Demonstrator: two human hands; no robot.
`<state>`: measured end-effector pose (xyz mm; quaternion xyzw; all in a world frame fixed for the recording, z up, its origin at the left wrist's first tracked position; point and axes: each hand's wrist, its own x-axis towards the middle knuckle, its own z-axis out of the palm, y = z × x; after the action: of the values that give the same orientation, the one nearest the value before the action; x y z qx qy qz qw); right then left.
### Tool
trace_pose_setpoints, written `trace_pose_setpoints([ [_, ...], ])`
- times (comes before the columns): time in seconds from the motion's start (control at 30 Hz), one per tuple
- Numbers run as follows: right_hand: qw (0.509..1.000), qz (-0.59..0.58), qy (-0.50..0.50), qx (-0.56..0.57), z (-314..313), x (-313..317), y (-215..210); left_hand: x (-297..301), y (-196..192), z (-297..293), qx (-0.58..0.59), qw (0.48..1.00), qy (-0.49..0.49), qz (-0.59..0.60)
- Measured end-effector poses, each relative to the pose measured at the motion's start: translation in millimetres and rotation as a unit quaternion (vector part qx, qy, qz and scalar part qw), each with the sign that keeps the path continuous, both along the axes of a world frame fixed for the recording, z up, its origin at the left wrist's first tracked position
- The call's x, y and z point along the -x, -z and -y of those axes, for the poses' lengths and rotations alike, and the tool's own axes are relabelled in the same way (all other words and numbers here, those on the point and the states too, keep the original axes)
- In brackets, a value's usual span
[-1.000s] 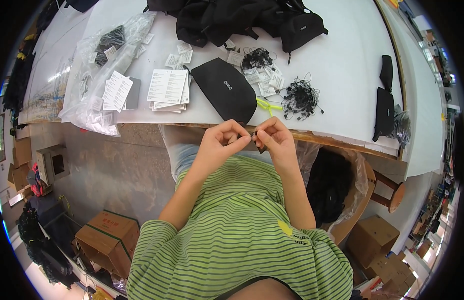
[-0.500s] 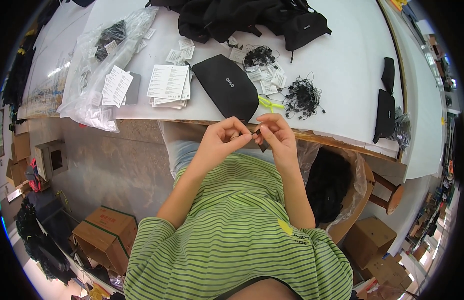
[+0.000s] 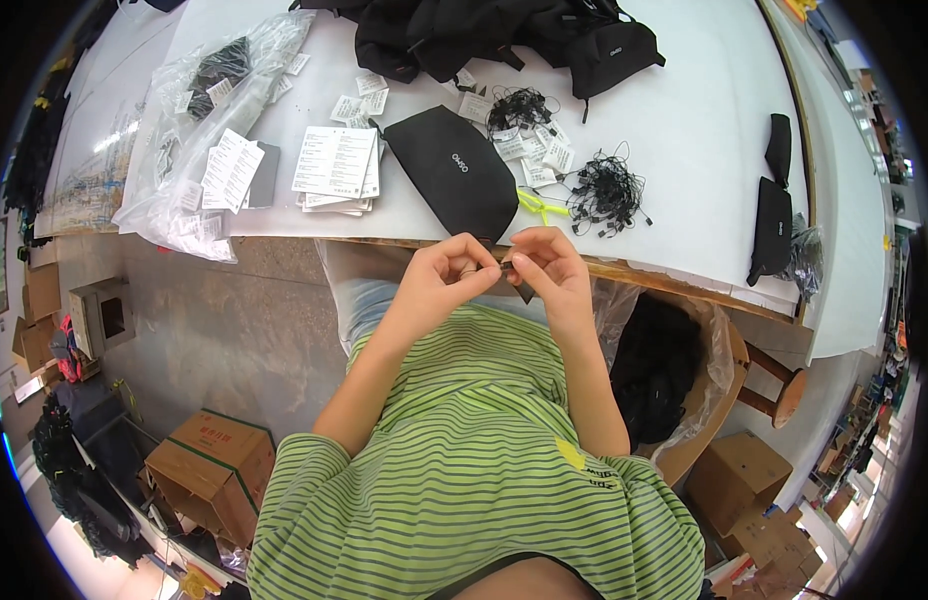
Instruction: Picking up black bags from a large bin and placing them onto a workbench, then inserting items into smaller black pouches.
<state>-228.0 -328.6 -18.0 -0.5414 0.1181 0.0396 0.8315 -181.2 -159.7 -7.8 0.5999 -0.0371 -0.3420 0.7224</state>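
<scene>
Both hands meet just off the table's near edge, fingertips pinched together. My left hand (image 3: 442,280) and my right hand (image 3: 558,275) hold a small dark strap-like piece (image 3: 525,292) between them. Fingers hide most of it, so I cannot tell whether it joins the pouch. Right beyond my hands lies a black fabric pouch (image 3: 452,170), flat and slanting, its near end at the edge. To its right are a neon yellow-green looped thing (image 3: 542,207) and a tangled pile of black tag strings (image 3: 606,195). White labels (image 3: 544,155) lie loose behind these.
A stack of printed white cards (image 3: 334,165) stands left of the pouch. Farther left lies a clear plastic bag (image 3: 199,110) with cards on it. Black bags (image 3: 474,40) are heaped at the back. A lined carton of black goods (image 3: 659,370) stands by my right side.
The fingertips of both hands have shifted very slightly around the small dark piece. The things on the table stay in place.
</scene>
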Motion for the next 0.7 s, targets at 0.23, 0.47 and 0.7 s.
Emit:
trace_pose_setpoints([
  [0.23,0.997,0.018,0.018,0.066,-6,2,-2,0,3,-1,-0.016,1.0,0.005,0.004],
  [0.47,0.946,0.106,0.027,0.307,-12,4,-6,0,2,-3,-0.048,0.999,0.0,0.023],
  [0.7,0.972,0.064,0.07,0.214,-15,3,-3,1,-1,-2,-0.059,0.998,-0.012,0.022],
])
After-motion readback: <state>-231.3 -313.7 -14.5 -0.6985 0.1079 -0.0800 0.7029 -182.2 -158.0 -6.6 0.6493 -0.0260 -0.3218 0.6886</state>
